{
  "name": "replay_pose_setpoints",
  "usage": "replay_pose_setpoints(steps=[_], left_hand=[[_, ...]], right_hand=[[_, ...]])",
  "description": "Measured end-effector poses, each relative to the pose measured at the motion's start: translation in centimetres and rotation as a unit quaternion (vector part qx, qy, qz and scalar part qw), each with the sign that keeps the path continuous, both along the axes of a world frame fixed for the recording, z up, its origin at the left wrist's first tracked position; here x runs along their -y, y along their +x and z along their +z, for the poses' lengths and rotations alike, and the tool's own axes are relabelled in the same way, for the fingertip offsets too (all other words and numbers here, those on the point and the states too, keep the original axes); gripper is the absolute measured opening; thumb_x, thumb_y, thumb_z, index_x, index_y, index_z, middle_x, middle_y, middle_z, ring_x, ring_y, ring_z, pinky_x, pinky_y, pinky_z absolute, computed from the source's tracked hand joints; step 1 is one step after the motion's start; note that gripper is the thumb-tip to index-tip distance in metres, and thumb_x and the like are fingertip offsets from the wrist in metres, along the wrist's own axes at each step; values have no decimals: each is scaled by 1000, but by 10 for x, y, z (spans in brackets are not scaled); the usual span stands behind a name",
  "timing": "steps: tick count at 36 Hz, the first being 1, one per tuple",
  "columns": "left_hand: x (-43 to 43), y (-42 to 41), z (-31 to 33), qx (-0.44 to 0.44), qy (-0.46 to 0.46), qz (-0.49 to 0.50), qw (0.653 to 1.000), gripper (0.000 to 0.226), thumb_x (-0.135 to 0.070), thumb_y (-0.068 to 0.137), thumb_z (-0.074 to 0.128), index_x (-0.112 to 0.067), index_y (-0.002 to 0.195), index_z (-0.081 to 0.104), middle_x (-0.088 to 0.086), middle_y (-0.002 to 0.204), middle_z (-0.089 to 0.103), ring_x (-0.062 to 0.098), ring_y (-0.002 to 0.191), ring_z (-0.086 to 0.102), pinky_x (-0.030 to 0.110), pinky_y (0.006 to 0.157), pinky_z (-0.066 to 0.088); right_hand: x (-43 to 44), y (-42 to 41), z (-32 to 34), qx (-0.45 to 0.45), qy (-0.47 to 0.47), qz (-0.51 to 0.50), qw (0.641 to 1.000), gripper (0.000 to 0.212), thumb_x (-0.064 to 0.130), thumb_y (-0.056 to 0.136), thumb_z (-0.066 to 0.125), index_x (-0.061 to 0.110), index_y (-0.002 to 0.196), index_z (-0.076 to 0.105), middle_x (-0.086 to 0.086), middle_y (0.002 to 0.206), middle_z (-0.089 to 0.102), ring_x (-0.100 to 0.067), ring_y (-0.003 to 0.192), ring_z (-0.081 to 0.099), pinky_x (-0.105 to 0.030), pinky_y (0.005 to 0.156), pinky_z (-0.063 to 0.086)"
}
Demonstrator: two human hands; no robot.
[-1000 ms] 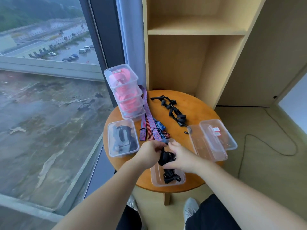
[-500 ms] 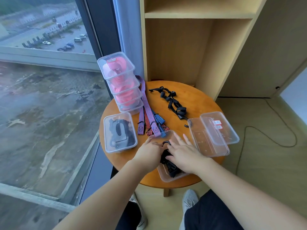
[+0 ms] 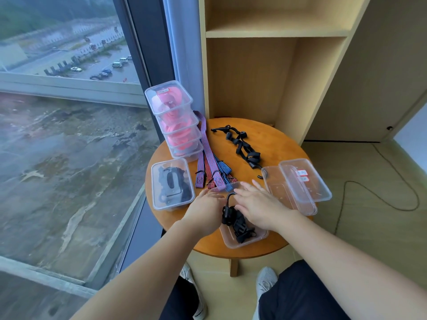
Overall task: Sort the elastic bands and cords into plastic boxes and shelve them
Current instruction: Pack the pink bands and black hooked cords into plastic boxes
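Observation:
An open clear plastic box (image 3: 250,239) stands at the front of the round wooden table (image 3: 275,144), with a bundle of black cord (image 3: 236,224) inside it. One hook of the cord sticks up between my hands. My right hand (image 3: 258,205) lies flat with straight fingers and presses on the bundle. My left hand (image 3: 204,210) is at the box's left side, its fingers curled down on the cord and partly hidden. A loose black cord (image 3: 242,146) and striped blue-red bands (image 3: 211,162) lie farther back on the table.
A closed box with black cord (image 3: 172,183) sits at the left. Behind it is a stack of boxes with pink bands (image 3: 173,121). Two clear box parts (image 3: 300,183) lie at the right. A wooden shelf unit (image 3: 275,33) stands behind the table, with a window on the left.
The cord bundle went from above the box down into it. My right hand flattened out on top of it. My left hand stayed at the bundle's left side.

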State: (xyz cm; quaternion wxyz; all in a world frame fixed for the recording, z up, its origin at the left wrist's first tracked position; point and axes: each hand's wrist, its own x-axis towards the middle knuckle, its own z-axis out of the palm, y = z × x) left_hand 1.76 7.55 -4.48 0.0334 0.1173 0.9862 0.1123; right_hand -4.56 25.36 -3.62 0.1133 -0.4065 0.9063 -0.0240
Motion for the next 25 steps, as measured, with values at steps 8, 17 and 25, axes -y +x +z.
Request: replay_pose_setpoints(steps=[8, 17, 25], left_hand=[[1, -13, 16, -36, 64, 35, 997, 30, -4, 89, 41, -5, 104, 66, 9, 99, 66, 28, 98, 57, 36, 90, 41], [5, -58, 29, -74, 136, 59, 986, 33, 0, 90, 46, -4, 113, 69, 12, 111, 67, 29, 107, 58, 36, 86, 49], [7, -107, 20, -66, 147, 59, 985, 32, -2, 91, 47, -8, 115, 68, 10, 106, 65, 26, 103, 56, 37, 80, 48]], right_hand=[[-6, -25, 22, 14, -67, -54, 996, 34, 27, 104, 41, 12, 126, 61, -1, 134, 58, -21, 136, 38, -39, 120, 5], [-12, -115, 42, 33, -66, -239, 968, 16, 20, 96, 55, 12, 91, 69, -9, 96, 67, -30, 90, 61, -42, 80, 54], [5, -166, 15, 71, 52, -286, 954, 10, 21, 88, 71, 12, 85, 68, -7, 86, 66, -29, 85, 64, -37, 76, 57]])
